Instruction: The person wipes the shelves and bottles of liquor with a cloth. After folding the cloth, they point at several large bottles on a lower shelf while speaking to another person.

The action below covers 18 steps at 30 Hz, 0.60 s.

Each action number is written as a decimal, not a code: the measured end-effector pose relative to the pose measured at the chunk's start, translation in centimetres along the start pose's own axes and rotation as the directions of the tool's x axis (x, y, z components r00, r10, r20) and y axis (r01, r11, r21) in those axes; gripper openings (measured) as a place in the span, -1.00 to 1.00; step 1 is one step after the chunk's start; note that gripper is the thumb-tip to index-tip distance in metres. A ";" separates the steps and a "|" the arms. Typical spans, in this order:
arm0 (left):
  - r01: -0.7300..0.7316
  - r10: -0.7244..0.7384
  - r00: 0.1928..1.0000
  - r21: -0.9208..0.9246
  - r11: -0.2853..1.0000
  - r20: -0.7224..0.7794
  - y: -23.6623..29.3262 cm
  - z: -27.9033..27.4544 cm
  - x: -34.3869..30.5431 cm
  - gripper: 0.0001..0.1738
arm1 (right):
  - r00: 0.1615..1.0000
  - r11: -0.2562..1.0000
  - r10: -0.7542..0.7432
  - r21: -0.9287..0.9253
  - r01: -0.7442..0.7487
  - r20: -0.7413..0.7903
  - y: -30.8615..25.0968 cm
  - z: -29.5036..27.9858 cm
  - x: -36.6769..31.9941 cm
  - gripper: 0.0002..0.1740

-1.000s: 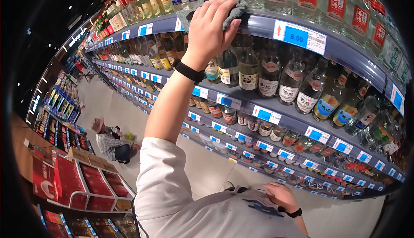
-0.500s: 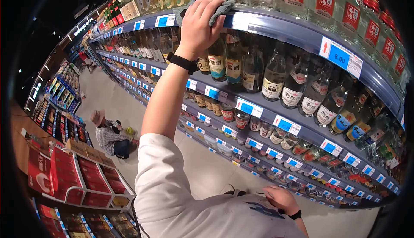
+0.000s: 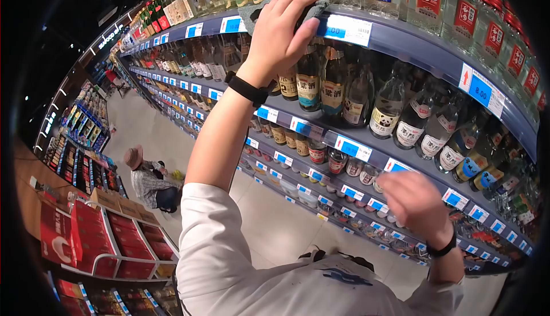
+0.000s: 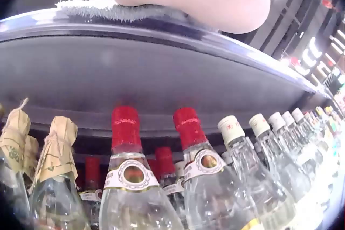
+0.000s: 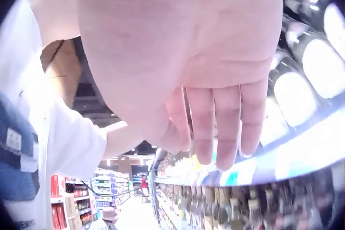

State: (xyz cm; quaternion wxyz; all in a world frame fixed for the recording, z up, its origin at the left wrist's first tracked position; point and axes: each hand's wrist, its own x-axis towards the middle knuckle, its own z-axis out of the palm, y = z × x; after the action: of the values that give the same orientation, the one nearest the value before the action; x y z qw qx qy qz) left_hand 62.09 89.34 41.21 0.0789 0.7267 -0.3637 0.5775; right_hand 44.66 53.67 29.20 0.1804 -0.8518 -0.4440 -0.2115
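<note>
High on the shelving, my left hand point(image 3: 279, 36) grips a grey-green cloth point(image 3: 250, 16) with bent fingers over the top shelf's front edge point(image 3: 395, 42). Its thumb lies on the front side of that edge, beside a price label point(image 3: 345, 28). From the left wrist, the fuzzy cloth point(image 4: 126, 13) shows along the shelf rim under the hand. My right hand point(image 3: 415, 202), blurred in the head view, is raised in front of the lower shelves and holds nothing. In the right wrist view its palm faces the camera, with the fingers point(image 5: 226, 119) extended.
Glass bottles with red labels point(image 3: 461, 19) crowd the top shelf just behind the edge. More bottles point(image 3: 387, 113) line the shelf below. To the left, a person in a hat point(image 3: 152, 181) is low down in the aisle, near red boxes on a rack point(image 3: 91, 233).
My left hand has slid left along the shelf edge with the cloth, uncovering a price label. My right hand has risen from my belly to in front of the shelves.
</note>
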 end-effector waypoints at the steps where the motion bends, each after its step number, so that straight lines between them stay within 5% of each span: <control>1: -0.005 0.006 1.000 -0.066 0.998 0.025 -0.3 -0.4 0.0 -0.54 | 0.994 0.995 -0.082 -0.062 0.077 -0.073 -0.1 -1.5 2.4 -0.69; 5: 0.136 -0.125 0.990 -0.163 0.977 0.072 1.6 -2.1 0.6 -0.48 | 0.959 0.973 -0.210 -0.135 0.186 -0.188 -0.3 -5.4 10.2 -0.65; 9: 0.085 -0.090 0.996 0.156 0.984 0.024 1.0 -2.9 0.5 -0.47 | 0.899 0.933 -0.328 -0.251 0.259 -0.290 0.2 -5.4 18.3 -0.61; 14: 0.097 -0.098 0.987 0.018 0.995 0.126 -0.8 -3.7 -1.0 -0.50 | 0.822 0.872 -0.413 -0.430 0.233 -0.393 3.0 -2.0 26.3 -0.73; 18: 0.019 -0.016 0.994 -0.027 0.999 0.111 -2.1 -4.0 -1.2 -0.54 | 0.967 0.937 -0.167 -0.336 0.095 -0.194 1.4 -2.0 28.0 -0.57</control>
State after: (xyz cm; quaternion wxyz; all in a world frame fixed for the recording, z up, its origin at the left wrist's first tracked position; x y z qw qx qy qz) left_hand 60.21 93.47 42.06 0.0736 0.7595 -0.3692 0.5304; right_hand 59.85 71.00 45.36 0.0716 -0.8095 -0.4368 -0.3858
